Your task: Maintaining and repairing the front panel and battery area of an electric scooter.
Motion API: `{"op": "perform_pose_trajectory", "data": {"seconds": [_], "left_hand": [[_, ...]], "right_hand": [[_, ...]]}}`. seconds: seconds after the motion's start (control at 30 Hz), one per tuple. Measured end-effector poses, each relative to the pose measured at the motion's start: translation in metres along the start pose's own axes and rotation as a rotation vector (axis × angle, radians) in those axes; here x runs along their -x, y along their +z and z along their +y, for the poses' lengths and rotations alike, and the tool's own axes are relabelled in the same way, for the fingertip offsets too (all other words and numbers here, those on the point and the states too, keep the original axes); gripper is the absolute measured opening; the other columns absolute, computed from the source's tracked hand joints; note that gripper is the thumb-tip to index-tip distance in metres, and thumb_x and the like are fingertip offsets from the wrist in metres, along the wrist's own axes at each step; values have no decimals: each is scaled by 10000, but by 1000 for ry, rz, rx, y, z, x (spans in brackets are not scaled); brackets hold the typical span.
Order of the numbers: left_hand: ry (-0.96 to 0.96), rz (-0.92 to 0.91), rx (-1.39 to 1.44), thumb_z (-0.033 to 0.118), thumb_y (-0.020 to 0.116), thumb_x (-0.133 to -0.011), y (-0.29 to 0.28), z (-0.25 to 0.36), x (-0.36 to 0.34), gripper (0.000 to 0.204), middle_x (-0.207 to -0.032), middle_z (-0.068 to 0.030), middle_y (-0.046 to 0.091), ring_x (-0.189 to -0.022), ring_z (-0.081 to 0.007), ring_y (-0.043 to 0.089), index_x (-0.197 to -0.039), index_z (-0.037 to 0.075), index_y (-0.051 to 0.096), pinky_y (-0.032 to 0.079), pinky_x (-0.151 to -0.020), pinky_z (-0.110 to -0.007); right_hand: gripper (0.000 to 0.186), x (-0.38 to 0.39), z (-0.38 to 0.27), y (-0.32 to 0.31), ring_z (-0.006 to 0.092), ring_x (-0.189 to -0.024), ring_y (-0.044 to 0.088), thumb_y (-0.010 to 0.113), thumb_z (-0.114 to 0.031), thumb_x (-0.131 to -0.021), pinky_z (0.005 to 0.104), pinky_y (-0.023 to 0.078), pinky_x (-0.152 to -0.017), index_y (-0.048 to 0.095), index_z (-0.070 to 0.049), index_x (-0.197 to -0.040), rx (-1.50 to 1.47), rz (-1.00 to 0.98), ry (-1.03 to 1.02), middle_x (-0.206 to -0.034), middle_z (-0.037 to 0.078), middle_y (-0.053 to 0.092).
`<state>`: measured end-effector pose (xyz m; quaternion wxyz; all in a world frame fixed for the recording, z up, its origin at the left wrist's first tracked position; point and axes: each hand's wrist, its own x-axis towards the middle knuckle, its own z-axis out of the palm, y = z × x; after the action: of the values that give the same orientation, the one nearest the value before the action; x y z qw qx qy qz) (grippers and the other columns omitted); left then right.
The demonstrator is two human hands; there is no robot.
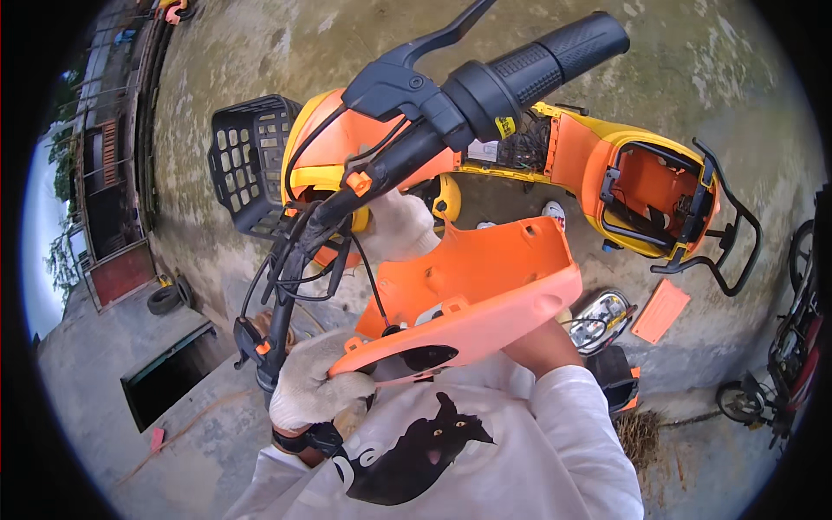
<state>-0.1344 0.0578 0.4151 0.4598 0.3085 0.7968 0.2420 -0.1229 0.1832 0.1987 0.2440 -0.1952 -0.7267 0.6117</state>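
My left hand (316,381), in a white knit glove with a dark watch at the wrist, grips the left end of an orange plastic cover (498,303). This curved shell has a dark oval opening in its lower side and is tilted in front of my chest. My right forearm passes under the cover. Beyond it, my gloved right hand (399,227) shows below the handlebar (373,173); its fingers are mostly hidden. The black handlebar slants across above the cover, with a grip (581,48), a brake lever (451,30) and several cables. One cable runs down to the cover.
Behind stands an orange and yellow scooter body (598,165) with a black basket (253,160) and a rear rack (737,234). A headlight unit (602,321) and a flat orange panel (661,310) lie at right. A motorcycle (793,338) stands far right; a floor opening (169,377) lies left.
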Motion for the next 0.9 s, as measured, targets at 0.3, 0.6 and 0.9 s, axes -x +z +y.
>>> {"op": "perform_pose_trajectory", "data": {"seconds": [0.3,0.6,0.9], "left_hand": [[56,53,51,293,749,-819,-4,-49,26,319,-745,-136,558,-658,-307,554,-861,0,628,446,-614,-370],[129,2,220,403,636,-930,-22,-49,23,418,-1012,-142,630,-928,-318,624,-1144,44,630,489,-794,-374],[382,130,351,444,540,-988,-4,-66,22,476,-1037,-132,622,-928,-329,639,-1251,50,584,499,-778,-399]], "right_hand": [[767,11,33,33,309,-1051,659,783,-96,-769,346,537,-868,416,11,-1433,-115,184,-204,-1312,225,590],[766,-4,32,46,309,-1103,629,793,-118,-766,358,514,-915,427,-2,-1429,-218,-144,-97,-1338,221,568],[765,-20,30,30,309,-1161,594,804,-142,-763,372,487,-967,441,-16,-1424,-322,-337,164,-1368,216,542]]}}
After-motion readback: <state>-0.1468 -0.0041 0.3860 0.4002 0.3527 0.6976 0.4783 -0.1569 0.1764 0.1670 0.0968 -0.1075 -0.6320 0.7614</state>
